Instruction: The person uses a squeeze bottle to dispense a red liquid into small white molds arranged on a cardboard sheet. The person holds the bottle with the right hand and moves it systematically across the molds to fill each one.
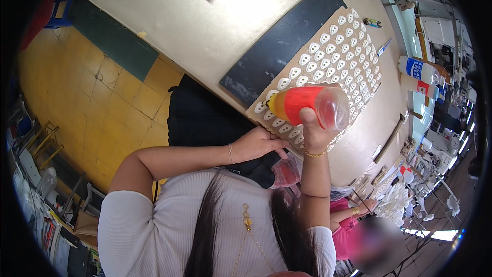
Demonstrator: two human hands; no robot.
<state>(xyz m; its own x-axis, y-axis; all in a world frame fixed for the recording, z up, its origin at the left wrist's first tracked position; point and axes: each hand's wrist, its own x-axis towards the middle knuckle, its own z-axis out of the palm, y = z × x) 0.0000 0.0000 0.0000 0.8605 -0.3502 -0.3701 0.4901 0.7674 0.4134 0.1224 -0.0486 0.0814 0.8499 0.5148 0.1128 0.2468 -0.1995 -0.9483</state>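
Floor point(110, 105): yellow tiles, worn and scuffed, with a dark green patch point(115, 38) next to the bench's left edge; a blue stool point(60, 13) stands at the far left.
Clutter, left rim: metal racks and stacked goods point(43, 149), too bent by the lens to name.
Bench point(205, 25): long cream top, matte, with smudges; its near edge runs on a slant from upper left to lower right.
Dark mat point(279, 41): black rectangular sheet lying flat mid-bench, with its near corner close to the bench's near edge.
Left hand point(259, 143): fingers curled loosely, resting at the bench's near edge just under the card; whether it grips anything I cannot tell (palm faces away).
Card point(335, 56): tan cardboard sheet overlapping the mat's right side, covered in rows of small white oval pieces point(328, 38).
Bottle point(307, 103): squeeze bottle with red fluid, yellow-orange nozzle pointing left, held sideways above the card's near edge.
Right hand point(313, 133): fingers closed round the bottle from below, thumb up over its side, gold bracelet at the wrist.
Red bag point(286, 172): translucent, below the bench's near edge, between the forearms.
Bench, far right edge: a blue pen point(384, 47), two white bottles point(417, 74) on their sides, and a wooden-handled tool point(392, 136).
Room, right: sewing machines point(443, 33), and another person's hand point(366, 206) (pink sleeve) over a heap of white pieces.
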